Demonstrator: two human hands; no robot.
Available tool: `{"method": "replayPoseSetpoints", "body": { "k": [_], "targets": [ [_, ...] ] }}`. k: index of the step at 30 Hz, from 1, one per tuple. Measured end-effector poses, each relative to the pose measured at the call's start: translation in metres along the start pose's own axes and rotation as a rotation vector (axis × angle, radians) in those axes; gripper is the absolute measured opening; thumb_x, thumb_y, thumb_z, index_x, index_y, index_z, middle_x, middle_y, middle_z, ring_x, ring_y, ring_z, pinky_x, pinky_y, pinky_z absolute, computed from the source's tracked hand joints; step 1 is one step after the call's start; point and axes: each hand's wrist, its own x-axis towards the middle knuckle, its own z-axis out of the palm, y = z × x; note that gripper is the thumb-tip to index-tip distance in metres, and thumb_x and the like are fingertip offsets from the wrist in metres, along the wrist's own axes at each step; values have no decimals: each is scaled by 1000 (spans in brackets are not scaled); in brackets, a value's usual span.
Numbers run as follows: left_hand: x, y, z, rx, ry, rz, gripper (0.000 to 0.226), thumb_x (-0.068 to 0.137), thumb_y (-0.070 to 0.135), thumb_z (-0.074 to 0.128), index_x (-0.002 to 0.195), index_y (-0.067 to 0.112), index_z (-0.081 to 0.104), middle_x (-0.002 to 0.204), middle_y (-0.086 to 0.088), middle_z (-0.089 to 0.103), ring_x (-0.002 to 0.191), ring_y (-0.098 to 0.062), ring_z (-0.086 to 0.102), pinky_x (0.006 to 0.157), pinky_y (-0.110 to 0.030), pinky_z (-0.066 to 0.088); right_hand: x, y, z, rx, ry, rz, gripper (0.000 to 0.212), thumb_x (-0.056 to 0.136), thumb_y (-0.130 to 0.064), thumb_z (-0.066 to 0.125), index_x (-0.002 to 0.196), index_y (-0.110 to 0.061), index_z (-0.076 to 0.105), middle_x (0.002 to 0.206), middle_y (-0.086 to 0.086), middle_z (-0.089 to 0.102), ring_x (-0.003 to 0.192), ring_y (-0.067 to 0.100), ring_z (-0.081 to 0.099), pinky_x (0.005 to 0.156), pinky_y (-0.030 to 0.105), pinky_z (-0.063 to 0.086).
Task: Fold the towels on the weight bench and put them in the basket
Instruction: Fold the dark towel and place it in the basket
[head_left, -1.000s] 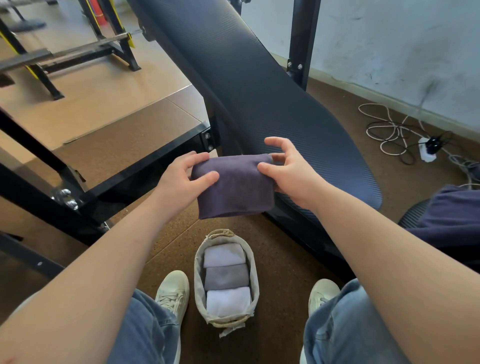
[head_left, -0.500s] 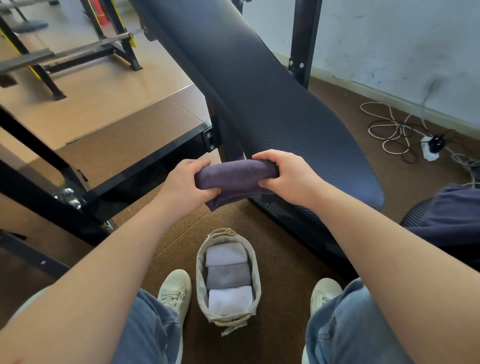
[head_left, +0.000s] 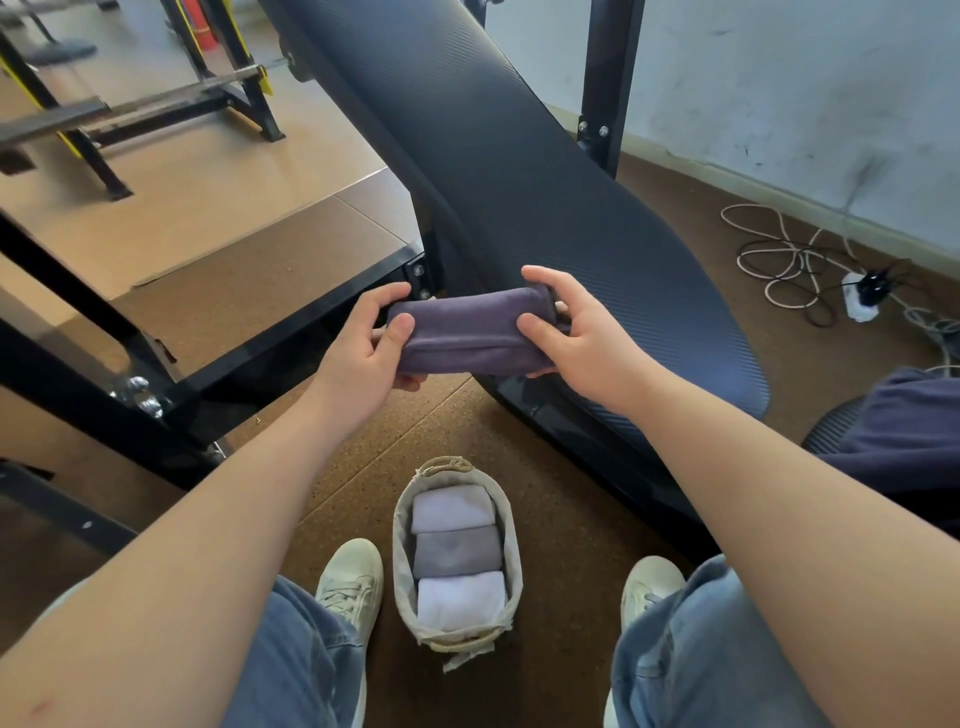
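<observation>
The purple towel (head_left: 470, 332) was held in the air, folded into a compact bundle, in front of the near edge of the padded table (head_left: 545, 197) and well above the basket (head_left: 511, 540) on the floor between the person's shoes. The step in hand looked like finishing the fold before lowering it. To do that well, the person would need to keep both ends squeezed evenly so the layers did not spring apart, then bring the bundle straight down and slot it in beside the 3 folded towels (head_left: 457, 556) already packed in a row, which left little room.

The left hand (head_left: 371, 345) was curled around the bundle's left end, thumb on top and fingers underneath, pinching it. The right hand (head_left: 574, 330) clamped the right end likewise, thumb pressed on the near face and fingers wrapped over the far side. Neither hand was spread; both were closed on cloth.
</observation>
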Motion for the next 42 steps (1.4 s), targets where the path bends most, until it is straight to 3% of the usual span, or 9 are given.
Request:
{"method": "replayPoseSetpoints", "body": {
  "k": [4, 7, 12, 15, 19, 22, 27, 34, 42],
  "targets": [
    [-1, -2, -1, 14, 45, -67, 47, 107, 38, 44, 152, 24, 38, 108, 0, 63, 69, -17, 66, 56, -20, 54, -1, 4, -1, 67, -62, 78, 70, 96, -24, 72, 156, -30, 37, 142, 4, 54, 114, 24, 67, 80, 46, 65],
    [-3, -3, -8, -27, -42, -101, 45, 102, 35, 56, 143, 17, 51, 90, -5, 66, 63, -14, 62, 58, -25, 53, -1, 5, -7, 34, -101, 127, 91, 64, -39, 89, 146, -27, 52, 132, -1, 66, 116, 21, 68, 90, 47, 62],
    [-17, -3, -7, 85, -173, -105, 55, 83, 18, 83, 132, 23, 58, 99, 1, 71, 65, -15, 70, 58, -25, 54, -3, 3, -7, -152, -68, 161, 37, 77, -24, 85, 110, -22, 68, 92, 5, 78, 84, 22, 78, 79, 47, 65],
    [-29, -7, -6, 201, -138, -76, 51, 86, 20, 81, 129, 27, 57, 102, 2, 69, 58, -16, 68, 52, -25, 56, -14, 2, 7, -226, -110, 463, 17, 99, -16, 68, 108, -3, 61, 69, 14, 73, 73, 20, 77, 67, 34, 63],
    [-44, -10, -13, 184, -148, -34, 52, 90, 11, 76, 134, 27, 54, 108, 2, 67, 66, -17, 74, 56, -34, 62, -38, 1, 4, 113, -148, 209, 40, 89, 10, 70, 123, -10, 63, 104, 13, 73, 88, 26, 75, 75, 44, 65],
    [-52, -12, -16, 130, -165, -17, 55, 88, 3, 75, 134, 26, 56, 114, 0, 68, 84, -19, 76, 66, -41, 65, -45, 5, 4, 211, -141, 254, 52, 81, 18, 73, 120, -17, 69, 118, 12, 72, 108, 31, 73, 84, 46, 64],
    [-62, -13, -17, 108, -138, -32, 52, 89, 25, 78, 136, 26, 58, 126, 4, 60, 109, -16, 64, 87, -35, 62, -55, 3, 11, 451, -200, 337, 35, 91, -8, 75, 125, -15, 69, 137, 10, 59, 123, 27, 60, 83, 46, 63],
    [-75, -43, 0, 114, -95, -80, 36, 90, 20, 76, 121, 29, 60, 129, 7, 53, 114, -15, 59, 88, -32, 60, -60, 25, 43, -211, -114, 132, 49, 89, -17, 76, 135, -31, 63, 140, -9, 47, 125, 14, 49, 100, 31, 49],
    [-73, -124, 30, 273, -245, -145, 38, 76, 13, 83, 107, 29, 66, 124, 6, 51, 116, -13, 54, 101, -31, 50, -58, 97, 89, -477, -252, 201, 49, 87, -16, 77, 129, -33, 60, 132, -7, 39, 114, 13, 53, 92, 23, 50]
  ]
}}
